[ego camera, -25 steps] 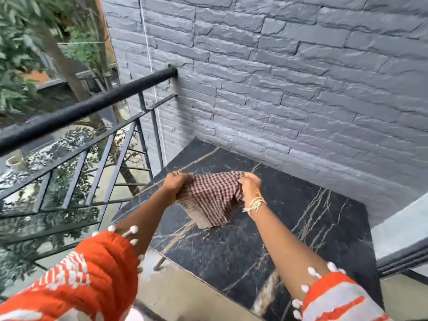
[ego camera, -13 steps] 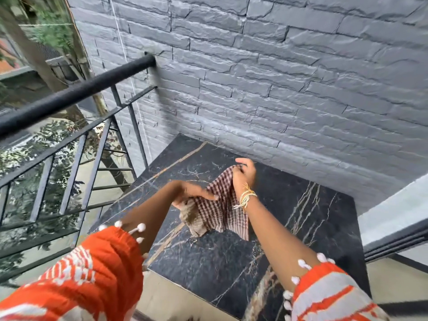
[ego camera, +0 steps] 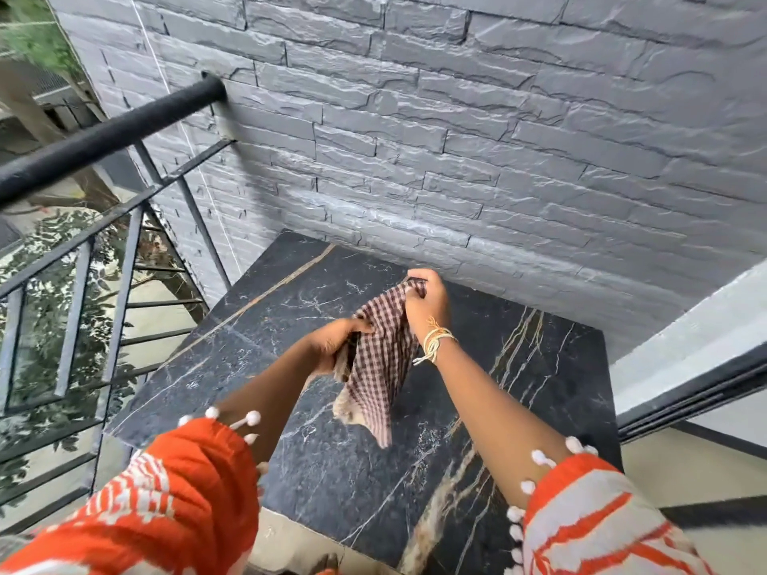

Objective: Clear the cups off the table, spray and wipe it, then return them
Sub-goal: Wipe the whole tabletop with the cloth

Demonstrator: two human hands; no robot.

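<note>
Black marble-look stone bench, veined white and tan, no cups on it in view. Both hands hold one brown-and-white checked cotton cloth in the air above the middle of the bench top. Right hand closed around the cloth's upper corner, raised highest. Left hand closed on the cloth's left edge, lower down; the loose end hangs below both, clear of the stone or nearly so, cannot tell which.

Handling, as a judgement: cloth looks thin, limp and light, no stiffness; it will bunch unless folded. Best gathered into a flat pad under one palm for wiping rather than held by a corner.

Edges and room: rough grey stone-faced wall runs along the bench's far side, so strokes must stop short there. Black metal railing stands just beside the left edge, with an open drop beyond. Near edge faces the person; the surface itself offers free sweeping room.
</note>
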